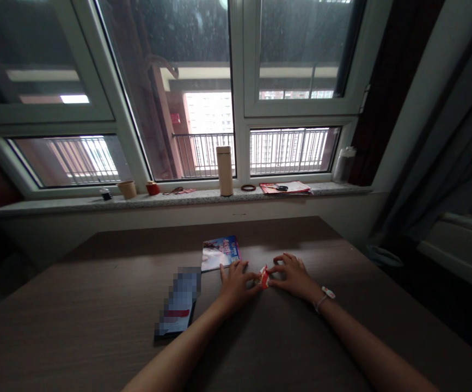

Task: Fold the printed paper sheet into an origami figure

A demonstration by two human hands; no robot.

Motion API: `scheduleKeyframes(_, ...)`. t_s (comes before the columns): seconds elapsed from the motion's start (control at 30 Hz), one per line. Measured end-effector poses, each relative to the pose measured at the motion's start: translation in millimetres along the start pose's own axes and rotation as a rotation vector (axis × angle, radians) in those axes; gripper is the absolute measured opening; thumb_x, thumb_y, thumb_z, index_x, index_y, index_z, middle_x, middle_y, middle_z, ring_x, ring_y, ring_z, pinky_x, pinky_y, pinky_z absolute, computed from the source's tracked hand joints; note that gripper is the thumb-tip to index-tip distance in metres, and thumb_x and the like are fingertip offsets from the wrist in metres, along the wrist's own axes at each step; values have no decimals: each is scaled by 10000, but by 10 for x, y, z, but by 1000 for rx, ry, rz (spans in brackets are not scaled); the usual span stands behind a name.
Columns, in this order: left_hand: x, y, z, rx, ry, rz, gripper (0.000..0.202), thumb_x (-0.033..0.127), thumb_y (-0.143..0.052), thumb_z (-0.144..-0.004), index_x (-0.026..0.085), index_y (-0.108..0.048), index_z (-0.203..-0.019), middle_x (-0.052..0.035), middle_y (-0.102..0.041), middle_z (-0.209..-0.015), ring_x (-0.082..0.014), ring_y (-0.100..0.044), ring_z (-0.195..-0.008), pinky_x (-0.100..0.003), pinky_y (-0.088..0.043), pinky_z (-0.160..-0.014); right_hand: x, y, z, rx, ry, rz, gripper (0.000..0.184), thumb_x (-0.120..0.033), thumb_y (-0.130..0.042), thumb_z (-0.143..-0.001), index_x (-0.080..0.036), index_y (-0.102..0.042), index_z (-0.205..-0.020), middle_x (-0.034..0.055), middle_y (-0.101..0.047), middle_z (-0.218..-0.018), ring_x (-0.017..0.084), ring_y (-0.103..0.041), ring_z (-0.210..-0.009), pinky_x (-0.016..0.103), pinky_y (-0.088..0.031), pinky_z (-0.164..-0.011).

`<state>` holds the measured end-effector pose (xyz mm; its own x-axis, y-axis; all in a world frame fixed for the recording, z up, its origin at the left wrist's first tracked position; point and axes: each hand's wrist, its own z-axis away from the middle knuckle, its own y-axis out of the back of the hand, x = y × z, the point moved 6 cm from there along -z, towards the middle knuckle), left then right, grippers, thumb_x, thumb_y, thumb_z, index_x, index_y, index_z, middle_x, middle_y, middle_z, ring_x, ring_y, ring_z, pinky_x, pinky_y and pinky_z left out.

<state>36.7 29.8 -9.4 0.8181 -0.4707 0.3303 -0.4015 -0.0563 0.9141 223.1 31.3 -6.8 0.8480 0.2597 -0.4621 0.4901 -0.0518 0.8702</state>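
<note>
Between my two hands is a small red-and-white piece of paper (264, 278) that looks folded, close to the table top. My left hand (236, 286) pinches its left side with thumb and forefinger, the other fingers spread toward a booklet (220, 253) with a blue and pink cover. From the right, my right hand (295, 276) grips the other edge between thumb and fingertips; a bracelet (324, 298) circles that wrist. Left of my left forearm lies a dark-edged phone (178, 305), its screen blurred out. The paper's exact folds are too small to make out.
Beyond the brown table (76, 283), a stone windowsill (166, 202) carries a beige flask (225, 171), a paper cup (127, 189), a red jar (152, 188), a bead bracelet (248, 188), papers (296, 188) with scissors (281, 188) on top, and a clear bottle (344, 165).
</note>
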Motion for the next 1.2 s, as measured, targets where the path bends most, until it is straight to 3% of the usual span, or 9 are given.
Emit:
scheduleKeyframes(0.23,13,20,15,10,-6,7,308,532,-610,-834,419,-675,-1113,-38,-466,-1397,-328,-315,-1336,-693,3,-1076,1,-10,31,13,15,-16,381,-597,-678,-712,-400,-693,-1039,16,-506,-1316,321,-270,-1355,601,-104,-1117)
scheduleKeyframes(0.4,37,72,18,54,-15,-2,304,448,-646,-835,423,-654,-1137,-48,-467,-1389,-315,-339,-1325,-703,-48,-1070,-52,-2,78,64,47,-28,339,-569,-649,-755,-369,-695,-1025,31,-515,-1287,307,-292,-1335,579,-114,-1126)
scheduleKeyframes(0.57,33,102,17,104,-12,2,190,383,-636,-858,385,-703,-1036,-40,-502,-1342,-309,-383,-1295,-702,-86,-1070,-134,28,107,87,96,-24,244,-461,-643,-795,-347,-704,-1002,37,-522,-1280,292,-322,-1317,575,-107,-1132)
scheduleKeyframes(0.77,28,118,14,89,16,20,206,360,-646,-849,397,-712,-1040,-41,-511,-1337,-328,-386,-1292,-716,-84,-1065,-190,0,114,28,155,-43,186,-390,-621,-826,-391,-720,-985,16,-530,-1274,274,-337,-1309,550,-113,-1142)
scheduleKeyframes(1.03,-9,92,-12,63,55,22,162,382,-655,-840,377,-729,-983,-52,-515,-1336,-323,-381,-1292,-723,-89,-1050,-247,-39,142,-9,220,-77,202,-369,-608,-848,-417,-709,-1016,3,-552,-1244,253,-365,-1281,520,-156,-1137)
scheduleKeyframes(1.2,-9,86,-20,41,78,12,158,382,-672,-826,384,-719,-976,-40,-515,-1347,-319,-362,-1299,-733,-73,-1039,-194,-28,111,78,172,-93,178,-376,-575,-868,-351,-730,-952,26,-580,-1184,237,-439,-1206,464,-253,-1103)
